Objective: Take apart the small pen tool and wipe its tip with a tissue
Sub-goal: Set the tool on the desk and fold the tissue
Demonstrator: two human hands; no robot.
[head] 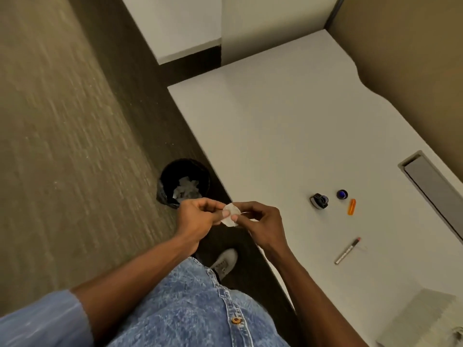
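Both my hands hold a small piece of white tissue (231,214) just off the left edge of the white desk (288,136). My left hand (200,216) pinches the tissue from the left, and my right hand (260,220) pinches it from the right. Whether a pen part sits inside the tissue is hidden by my fingers. On the desk lie a slim silver pen barrel with a pinkish end (348,250), an orange cap-like piece (351,207), a small dark ink bottle (319,201) and its blue-lined lid (342,194).
A black bin (185,182) with crumpled tissues in it stands on the carpet just beyond my hands, beside the desk edge. A grey cable-tray slot (436,191) runs along the desk's right side. A pale box (423,319) sits at the near right corner.
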